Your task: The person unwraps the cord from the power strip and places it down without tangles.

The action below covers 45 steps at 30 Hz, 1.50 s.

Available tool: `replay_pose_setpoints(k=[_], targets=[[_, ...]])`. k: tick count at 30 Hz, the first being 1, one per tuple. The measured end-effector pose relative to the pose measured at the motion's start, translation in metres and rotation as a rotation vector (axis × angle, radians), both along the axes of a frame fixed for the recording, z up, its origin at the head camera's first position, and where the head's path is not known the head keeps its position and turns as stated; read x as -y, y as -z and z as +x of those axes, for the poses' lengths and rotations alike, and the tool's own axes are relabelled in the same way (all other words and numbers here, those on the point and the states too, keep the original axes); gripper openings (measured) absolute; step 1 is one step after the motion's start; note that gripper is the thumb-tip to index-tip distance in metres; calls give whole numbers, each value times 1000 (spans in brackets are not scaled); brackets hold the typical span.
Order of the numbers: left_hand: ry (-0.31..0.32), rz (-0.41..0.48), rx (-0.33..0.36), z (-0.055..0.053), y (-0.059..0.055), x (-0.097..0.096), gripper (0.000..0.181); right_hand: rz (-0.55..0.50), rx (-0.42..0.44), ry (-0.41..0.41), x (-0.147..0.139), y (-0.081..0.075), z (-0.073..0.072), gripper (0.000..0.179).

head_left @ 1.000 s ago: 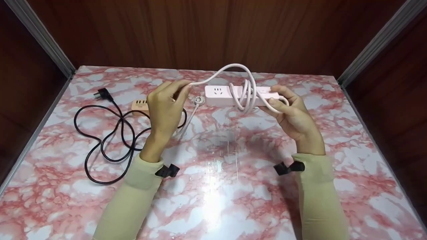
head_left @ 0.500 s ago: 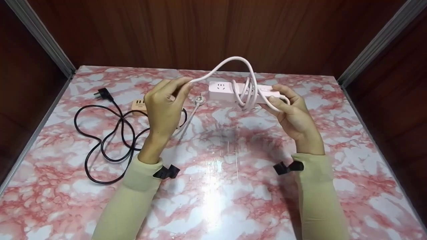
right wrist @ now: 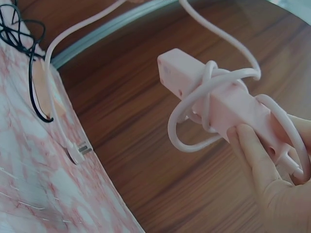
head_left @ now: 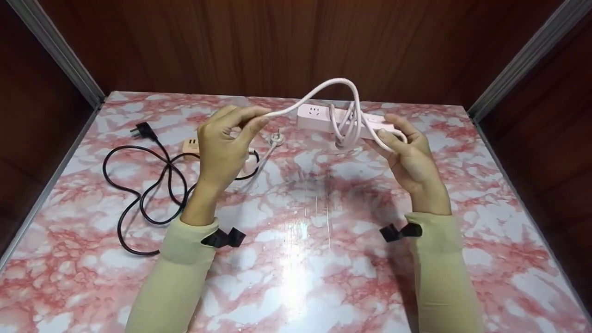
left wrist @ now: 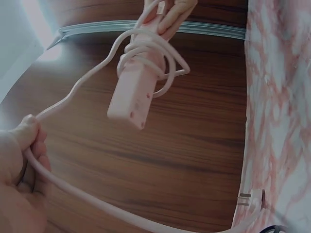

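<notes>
My right hand [head_left: 413, 157] grips one end of a pale pink power strip [head_left: 319, 121], held above the table and tilted. The strip's own cord [head_left: 334, 82] is wound loosely around its middle in several turns. Between thumb and fingertips, my left hand [head_left: 226, 143] pinches that cord, and a slack arch of it rises between the hands. From the left hand the cord runs down to its white plug [head_left: 276, 138], which lies on the table with prongs showing. In the right wrist view, fingers [right wrist: 250, 148] press along the strip's underside near the cord's exit.
Left of my left hand, a black cord [head_left: 138, 199] lies in loose loops, ending in a black plug [head_left: 145, 131]. A peach-coloured power strip [head_left: 190, 145] sits partly hidden behind that hand. Dark wood panels [head_left: 296, 46] wall the back of the marbled table [head_left: 351, 277].
The pink power strip has shifted right and up and tilted more, its left end higher. My left hand has moved slightly left, still pinching the cord.
</notes>
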<state>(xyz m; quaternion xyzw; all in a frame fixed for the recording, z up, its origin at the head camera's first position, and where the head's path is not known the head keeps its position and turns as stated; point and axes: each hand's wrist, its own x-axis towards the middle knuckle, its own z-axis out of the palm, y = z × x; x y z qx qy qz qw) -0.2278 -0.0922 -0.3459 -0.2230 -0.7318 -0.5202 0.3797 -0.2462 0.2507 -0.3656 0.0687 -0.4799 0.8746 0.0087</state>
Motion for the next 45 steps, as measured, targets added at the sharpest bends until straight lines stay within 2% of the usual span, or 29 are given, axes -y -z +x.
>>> replay_pose_setpoints(k=[5,11,16,21,28,37,42,45], targets=[[136,-30,58,0,-2,13,14,-7,6,21,-2,-1,0,26],[308,-119,143,2,-4,29,15,-19,-8,35,-6,-2,0,24],[412,-205,180,1,-4,36,17,-48,-11,45,-9,-3,0,24],[479,-309,244,-1,-1,42,17,-79,-9,44,-10,-3,-1,25],[560,-451,384,-1,1,44,13,-84,-7,72,-12,-3,-1,24],[679,-659,674,-3,7,36,10,-131,-28,60,-12,-4,0,27],[697,-783,779,-6,16,30,7,-144,-37,57,-12,-4,0,26],[652,-854,874,-6,22,28,5,-139,-38,57,-11,-4,0,26]])
